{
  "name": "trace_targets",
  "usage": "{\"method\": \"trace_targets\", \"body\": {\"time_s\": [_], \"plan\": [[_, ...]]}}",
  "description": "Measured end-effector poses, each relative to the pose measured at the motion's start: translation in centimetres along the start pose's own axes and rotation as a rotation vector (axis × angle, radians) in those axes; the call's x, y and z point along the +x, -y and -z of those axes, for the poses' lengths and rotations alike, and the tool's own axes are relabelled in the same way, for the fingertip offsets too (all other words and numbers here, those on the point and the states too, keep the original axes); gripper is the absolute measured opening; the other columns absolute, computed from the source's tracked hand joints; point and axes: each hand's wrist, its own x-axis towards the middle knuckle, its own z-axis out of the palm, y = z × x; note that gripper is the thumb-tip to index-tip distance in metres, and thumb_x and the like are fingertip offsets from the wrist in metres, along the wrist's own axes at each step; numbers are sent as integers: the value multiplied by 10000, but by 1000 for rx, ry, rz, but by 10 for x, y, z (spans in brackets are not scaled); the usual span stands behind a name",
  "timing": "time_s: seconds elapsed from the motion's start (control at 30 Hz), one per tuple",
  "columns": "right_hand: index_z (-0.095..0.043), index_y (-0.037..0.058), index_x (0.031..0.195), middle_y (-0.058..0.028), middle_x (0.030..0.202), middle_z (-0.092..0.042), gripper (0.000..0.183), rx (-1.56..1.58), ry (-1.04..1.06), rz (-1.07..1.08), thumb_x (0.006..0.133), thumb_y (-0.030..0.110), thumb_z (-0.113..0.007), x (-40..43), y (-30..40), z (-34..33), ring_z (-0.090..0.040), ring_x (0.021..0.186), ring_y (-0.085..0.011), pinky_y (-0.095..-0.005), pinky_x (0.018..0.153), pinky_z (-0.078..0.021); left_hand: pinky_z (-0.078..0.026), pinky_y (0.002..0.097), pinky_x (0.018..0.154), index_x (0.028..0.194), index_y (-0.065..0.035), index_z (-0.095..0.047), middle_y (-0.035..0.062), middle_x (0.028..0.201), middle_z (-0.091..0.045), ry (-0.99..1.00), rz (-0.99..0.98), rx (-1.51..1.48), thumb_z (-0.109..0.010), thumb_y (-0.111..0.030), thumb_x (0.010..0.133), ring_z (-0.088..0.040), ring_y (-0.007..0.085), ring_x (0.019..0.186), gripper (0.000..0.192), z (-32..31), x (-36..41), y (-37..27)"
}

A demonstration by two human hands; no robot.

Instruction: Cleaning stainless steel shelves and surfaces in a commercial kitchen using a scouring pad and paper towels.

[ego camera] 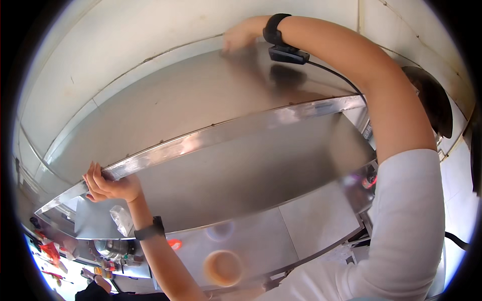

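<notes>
Before me is a stainless steel shelf, with its bare upper surface (162, 101) meeting the wall at the back. My left hand (113, 186) grips the shelf's shiny front rim (196, 142) near its left end, fingers over the edge. Stretched across the shelf, my right hand (241, 35) is down by the back wall, its fingers at the steel surface. It is blurred, and whether it holds anything cannot be made out. A black wrist strap (276, 29) with a small cabled device (289, 55) sits on the right wrist; another black band (150, 228) circles the left.
Under the upper shelf lies a lower steel tier (233, 169) with a crumpled clear plastic bag (122, 220). A steel worktop (260, 233) runs below. A dark wok (429, 101) is at the right wall. Metal cookware (113, 249) and a co-worker's arm (102, 283) appear lower left.
</notes>
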Motion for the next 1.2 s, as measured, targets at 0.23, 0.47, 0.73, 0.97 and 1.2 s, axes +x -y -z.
{"method": "trace_targets", "body": {"time_s": [0.23, 0.47, 0.73, 0.97, 1.2], "plan": [[-598, 82, 802, -86, 774, -572, 207, -371, -10, -174, 682, 241, -541, -7, -69, 2, -522, 670, -192, -339, 541, -419, -206, 343, 848, 1022, -48, -412, 33, 983, -515, -9, -1, 42, -565, -291, 715, -441, 222, 969, 421, -13, -11, -5], [-566, 27, 864, -124, 841, -572, 293, -236, -22, -33, 776, 270, -430, 6, -5, -2, -521, 636, -223, -376, 519, -434, -208, 368, 875, 989, -45, -428, 39, 948, -517, -30, 9, 18, -581, -319, 698, -433, 205, 967, 428, -9, -3, -8], [-548, 25, 945, -154, 872, -569, 265, -300, -80, -275, 733, 146, -447, -37, -33, -7, -522, 728, -256, -370, 621, -428, -200, 359, 865, 1002, -50, -414, 40, 961, -509, 1, 18, 24, -585, -352, 683, -439, 211, 957, 472, -13, -9, -3], [-539, 65, 1006, -125, 953, -563, 280, -142, -137, 22, 770, 175, -435, 6, -65, -7, -522, 820, -244, -349, 725, -411, -196, 382, 833, 1007, -78, -407, 22, 969, -499, -4, 13, 22, -606, -385, 646, -421, 208, 974, 515, -6, -1, 0], [-548, 79, 1000, -126, 944, -560, 279, -527, -37, -494, 788, 193, -406, -46, -157, -1, -507, 852, -264, -372, 753, -391, -248, 329, 803, 992, -71, -425, 23, 961, -507, -89, 41, -64, -597, -355, 677, -432, 210, 953, 458, -18, -1, -20]]}}
